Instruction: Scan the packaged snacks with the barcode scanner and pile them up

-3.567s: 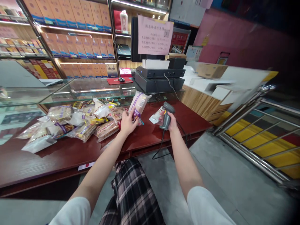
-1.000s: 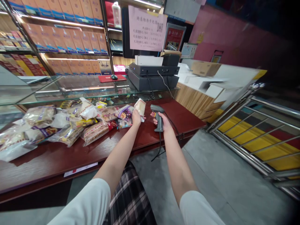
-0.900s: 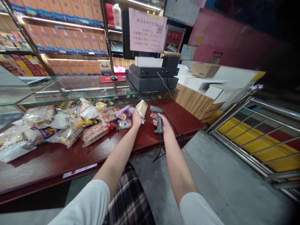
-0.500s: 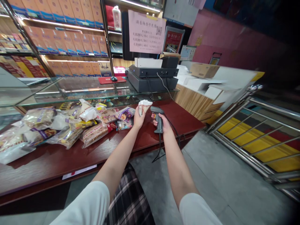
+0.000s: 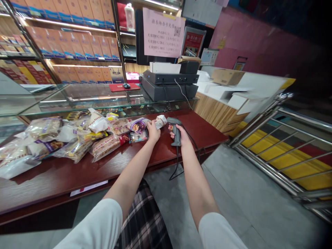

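Note:
My left hand (image 5: 153, 131) is closed on a small white snack packet (image 5: 161, 121) with brownish print, low over the dark red desk (image 5: 166, 152). In my right hand (image 5: 182, 134) is a grey barcode scanner (image 5: 176, 133), its head turned toward the packet and close to it. The scanner's cable (image 5: 176, 162) hangs below the desk edge. Just left of my left hand lies a purple and white snack bag (image 5: 138, 125), part of a pile of packaged snacks. A clear pack of bar-shaped snacks (image 5: 106, 147) rests at the front of that pile.
Behind the desk is a glass counter (image 5: 95, 95) with a mouse (image 5: 126, 85) on a red pad. A black cash drawer (image 5: 168, 91) sits below a monitor bearing a pink sign (image 5: 163, 33). To the right stands a metal railing (image 5: 261, 138).
My left hand has lowered a little and turned the white packet, so a different face shows beside the scanner. My right hand and the scanner have barely moved.

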Motion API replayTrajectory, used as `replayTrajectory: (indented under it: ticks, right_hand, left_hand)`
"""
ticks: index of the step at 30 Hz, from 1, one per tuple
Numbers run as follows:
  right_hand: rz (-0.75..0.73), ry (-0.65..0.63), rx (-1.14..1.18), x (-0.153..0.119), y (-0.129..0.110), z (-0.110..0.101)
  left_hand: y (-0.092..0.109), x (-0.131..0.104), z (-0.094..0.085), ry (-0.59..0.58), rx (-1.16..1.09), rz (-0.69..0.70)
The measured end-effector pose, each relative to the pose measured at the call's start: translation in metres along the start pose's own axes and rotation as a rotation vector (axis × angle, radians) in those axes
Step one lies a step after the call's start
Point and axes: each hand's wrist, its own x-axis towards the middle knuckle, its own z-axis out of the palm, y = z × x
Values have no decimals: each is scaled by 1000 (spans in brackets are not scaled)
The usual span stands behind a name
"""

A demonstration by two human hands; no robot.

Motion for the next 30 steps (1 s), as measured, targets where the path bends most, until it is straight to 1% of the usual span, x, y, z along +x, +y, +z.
replayTrajectory:
  ticks: [8, 12, 17, 22, 25, 28, 30]
  right_hand:
    - [9, -11, -10, 3, 1, -4]
    - [38, -32, -27, 2, 2, -3]
    - [64, -98, -54, -1, 2, 0]
    - [110, -153, -61, -2, 1, 2]
    - [96, -172, -72, -3, 2, 2]
    - [55, -158, -77, -5, 3, 2]
    - [37, -152, -69, -5, 2, 0]
  left_hand:
    - [5, -2, -2, -26, 1, -4]
    - [1, 1, 2, 9, -70, -2]
    - [-3, 4, 6, 86, -207, -34]
    - [0, 7, 4, 92, -258, -74]
    - [1, 9, 5, 100, -278, -76]
    - [0, 9, 7, 120, -267, -72]
    - [1, 7, 5, 126, -233, -46]
